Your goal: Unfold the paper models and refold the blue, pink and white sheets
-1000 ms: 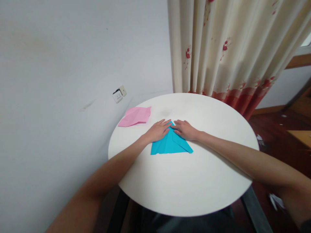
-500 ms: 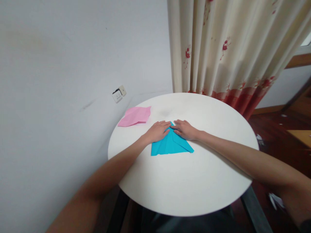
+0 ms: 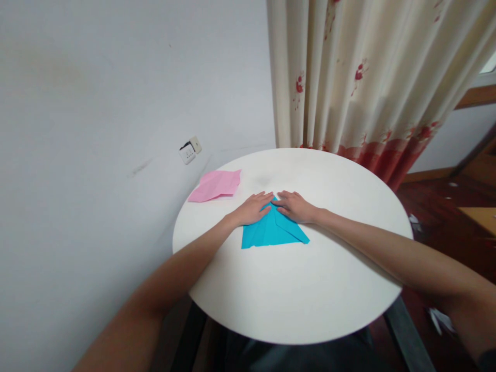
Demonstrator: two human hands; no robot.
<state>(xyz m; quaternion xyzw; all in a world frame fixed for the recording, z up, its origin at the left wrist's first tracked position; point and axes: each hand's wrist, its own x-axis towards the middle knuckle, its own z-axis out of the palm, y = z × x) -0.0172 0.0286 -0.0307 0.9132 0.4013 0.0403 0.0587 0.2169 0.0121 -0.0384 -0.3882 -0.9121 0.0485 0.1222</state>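
Observation:
A blue sheet of paper (image 3: 271, 232), folded to a point at its far end, lies flat on the white round table (image 3: 294, 294). My left hand (image 3: 254, 207) rests on its upper left side with the fingers stretched out toward the tip. On the upper right side lies my right hand (image 3: 296, 205), fingers extended, one fingertip pressing near the point. A folded flap with a slanting edge shows on the right half of the paper. Both hands cover parts of the upper edges.
Toward the back left of the table lies a creased pink sheet of paper (image 3: 216, 185). A wall with a socket (image 3: 187, 153) stands close on the left. Behind the table hangs a cream and red curtain (image 3: 344, 93).
My left hand has shifted very slightly near the tip of the blue paper. My right hand and the pink sheet look the same.

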